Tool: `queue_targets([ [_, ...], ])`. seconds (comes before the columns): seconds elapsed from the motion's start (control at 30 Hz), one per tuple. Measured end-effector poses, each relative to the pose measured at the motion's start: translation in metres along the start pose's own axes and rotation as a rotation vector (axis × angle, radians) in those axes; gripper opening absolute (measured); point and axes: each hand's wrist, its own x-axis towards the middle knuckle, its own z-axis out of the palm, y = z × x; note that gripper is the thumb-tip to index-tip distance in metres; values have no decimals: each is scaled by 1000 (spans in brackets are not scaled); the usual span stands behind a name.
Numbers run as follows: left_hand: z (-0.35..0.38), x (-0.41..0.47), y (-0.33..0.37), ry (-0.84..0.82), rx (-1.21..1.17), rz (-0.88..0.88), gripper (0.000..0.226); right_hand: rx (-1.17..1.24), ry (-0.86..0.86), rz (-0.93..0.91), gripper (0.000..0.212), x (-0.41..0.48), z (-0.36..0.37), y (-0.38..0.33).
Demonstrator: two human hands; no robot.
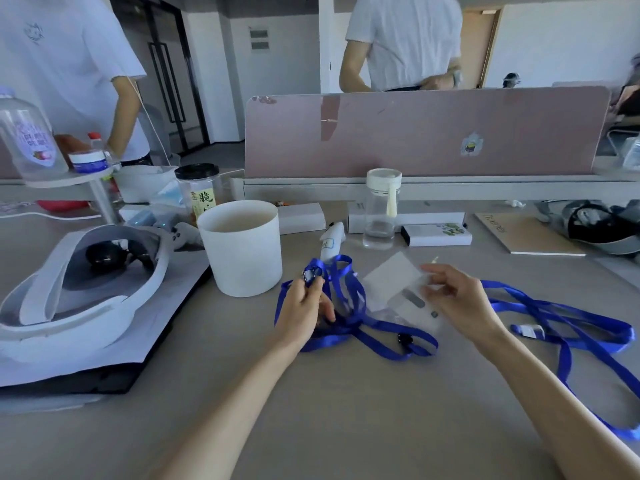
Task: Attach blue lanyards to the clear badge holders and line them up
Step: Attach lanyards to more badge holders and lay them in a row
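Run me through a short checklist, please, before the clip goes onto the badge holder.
1. The left hand pinches the clip of the blue lanyard: ok.
2. The right hand holds the clear badge holder by its edge: ok.
3. The clip meets the holder: not ok, a gap lies between them.
4. The clip is open: cannot tell, too small.
5. The lanyard is untangled: not ok, it crosses over itself on the table.
6. The second lanyard lies ready on the right: ok.
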Motion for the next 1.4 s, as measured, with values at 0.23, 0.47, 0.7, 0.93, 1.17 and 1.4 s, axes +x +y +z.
queue_targets([
  [0.23,-4,-4,6,49,11,-7,35,-227,24,-30,22,-2,-3,1],
  [0.47,-7,-6,14,142,35,-61,40,-16,176,-85,26,-5,-4,-3],
  [0.7,-11,-7,13,121,167,0,32,170,333,-82,22,-7,-8,-8],
  [0.93,-11,-13,20,69,22,45,13,214,355,-112,21,-9,-8,-10],
  [1.17,-14,-16,24,91,-161,65,14,191,209,-126,24,-14,2,-14],
  [1.4,-13,-12,21,104,-103,5,34,121,116,-148,23,-19,10,-18],
])
